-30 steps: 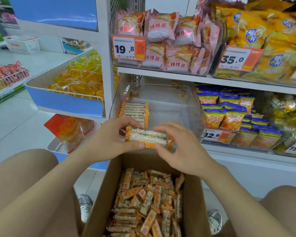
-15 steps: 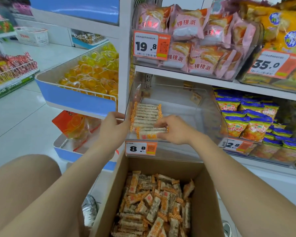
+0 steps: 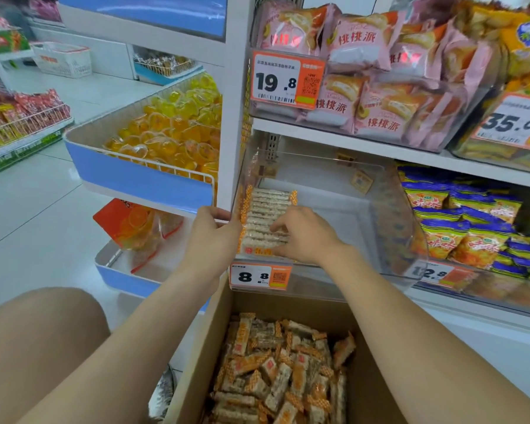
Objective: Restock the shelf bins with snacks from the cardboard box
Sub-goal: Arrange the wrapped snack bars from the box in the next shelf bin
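My left hand is at the front left corner of the clear bin, its fingers curled round the bin's left wall to steady it. My right hand is inside the bin. Its fingers are spread and fairly straight, lying flat on top of the row of snack bars and gripping nothing.

That row sits tight against the bin's left wall and runs from the front edge, just above the 8.8 price tag, back toward the rear. Each bar lies crosswise, with its long axis running left to right and its orange ends at the sides. To the right of the row, the bin floor is bare as far as the right wall.

The rest of the stock is loose in the cardboard box, which is directly under the bin's front edge, below both hands and nearer to me. The bars in the box are heaped and point every way.

I judge the row settled and the next step a reach down into the box. My right hand is free and over the opening, so it is the better one to use. Each handful will need turning crosswise, and I think a second row should start beside this one, to its right.
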A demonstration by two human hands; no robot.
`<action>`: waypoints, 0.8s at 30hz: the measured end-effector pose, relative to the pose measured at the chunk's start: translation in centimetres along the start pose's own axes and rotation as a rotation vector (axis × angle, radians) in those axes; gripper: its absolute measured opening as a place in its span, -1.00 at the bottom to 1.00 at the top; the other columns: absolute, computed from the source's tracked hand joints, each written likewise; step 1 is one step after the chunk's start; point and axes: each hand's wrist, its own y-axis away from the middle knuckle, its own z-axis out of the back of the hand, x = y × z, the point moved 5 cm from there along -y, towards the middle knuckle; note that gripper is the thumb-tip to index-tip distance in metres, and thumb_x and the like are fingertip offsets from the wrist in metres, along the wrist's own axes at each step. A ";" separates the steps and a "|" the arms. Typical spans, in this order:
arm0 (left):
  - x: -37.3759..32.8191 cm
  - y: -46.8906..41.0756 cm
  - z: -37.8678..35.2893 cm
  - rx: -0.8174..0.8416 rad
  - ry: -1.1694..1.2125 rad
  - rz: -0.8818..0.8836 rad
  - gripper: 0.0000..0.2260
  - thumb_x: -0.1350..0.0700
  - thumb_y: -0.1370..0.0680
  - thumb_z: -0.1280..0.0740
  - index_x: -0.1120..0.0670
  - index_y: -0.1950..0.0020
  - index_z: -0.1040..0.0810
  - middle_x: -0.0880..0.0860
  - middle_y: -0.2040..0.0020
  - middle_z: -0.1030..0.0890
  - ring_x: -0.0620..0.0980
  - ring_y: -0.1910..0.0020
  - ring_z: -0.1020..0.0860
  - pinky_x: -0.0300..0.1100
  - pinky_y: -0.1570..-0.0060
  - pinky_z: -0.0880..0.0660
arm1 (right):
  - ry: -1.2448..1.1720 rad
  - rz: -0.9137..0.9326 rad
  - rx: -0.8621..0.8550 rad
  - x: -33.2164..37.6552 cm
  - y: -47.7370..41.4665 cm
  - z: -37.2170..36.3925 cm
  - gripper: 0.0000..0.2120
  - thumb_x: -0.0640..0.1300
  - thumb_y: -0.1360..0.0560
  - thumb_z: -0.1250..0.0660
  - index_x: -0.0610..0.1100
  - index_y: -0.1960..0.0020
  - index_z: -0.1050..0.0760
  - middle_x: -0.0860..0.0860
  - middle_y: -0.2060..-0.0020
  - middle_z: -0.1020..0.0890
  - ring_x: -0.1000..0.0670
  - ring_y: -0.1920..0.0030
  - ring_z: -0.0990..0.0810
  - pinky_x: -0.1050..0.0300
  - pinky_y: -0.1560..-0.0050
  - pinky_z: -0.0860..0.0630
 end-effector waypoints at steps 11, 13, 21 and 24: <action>-0.3 0.3 0.1 -0.119 -0.145 -0.184 -0.75 0.10 -0.59 -0.40 0.01 -0.23 -0.43 0.03 -0.15 -0.51 0.01 -0.07 -0.53 -0.05 0.00 -0.50 | -0.128 0.010 -0.038 -0.6 1.5 1.7 -0.65 0.04 -0.52 -0.55 -0.03 -0.27 -0.67 0.03 -0.09 -0.70 0.08 -0.02 -0.61 0.04 -0.12 -0.59; -1.0 0.9 0.4 -0.197 -0.291 -0.355 -0.76 0.09 -0.57 -0.41 0.01 -0.19 -0.45 0.01 -0.13 -0.49 0.02 -0.11 -0.48 -0.04 -0.07 -0.46 | -0.196 0.004 -0.142 -0.2 3.1 3.1 -0.78 -0.05 -0.63 -0.40 -0.04 -0.24 -0.68 0.06 -0.03 -0.70 0.20 0.13 -0.54 0.08 -0.09 -0.60; 0.0 7.1 -2.9 0.303 -0.532 -0.530 -0.89 0.16 -0.47 -0.40 -0.04 0.16 -0.53 -0.05 0.31 -0.56 -0.12 0.29 -0.52 -0.18 0.27 -0.42 | -0.244 0.081 0.029 1.7 16.3 2.5 -0.77 -0.10 -0.51 -0.27 0.08 0.02 -0.69 0.22 0.19 -0.68 0.19 0.19 -0.61 0.18 0.15 -0.57; 4.7 8.4 -6.0 0.765 -0.871 -0.410 -0.94 0.12 -0.55 -0.38 -0.04 0.09 -0.58 -0.13 0.23 -0.58 -0.18 0.21 -0.55 -0.24 0.17 -0.46 | -0.131 0.049 0.349 0.1 18.3 -2.7 -0.76 -0.09 -0.53 -0.23 0.07 -0.01 -0.66 0.19 0.20 -0.62 0.10 0.18 -0.63 0.06 0.13 -0.63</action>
